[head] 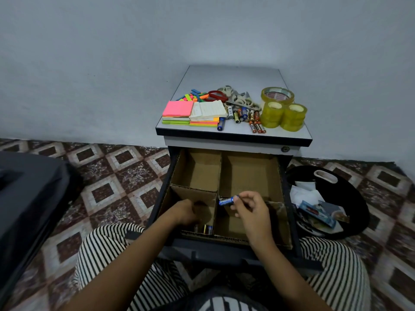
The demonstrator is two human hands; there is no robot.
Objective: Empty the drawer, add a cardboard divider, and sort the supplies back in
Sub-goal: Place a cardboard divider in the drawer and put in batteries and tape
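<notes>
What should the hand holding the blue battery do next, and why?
Probably the right hand should lower the blue battery, pinched in its fingers, into the near-left compartment. A few stored batteries already lie there, by the left hand, so that looks like the battery spot. More loose batteries wait on the cabinet top.
</notes>
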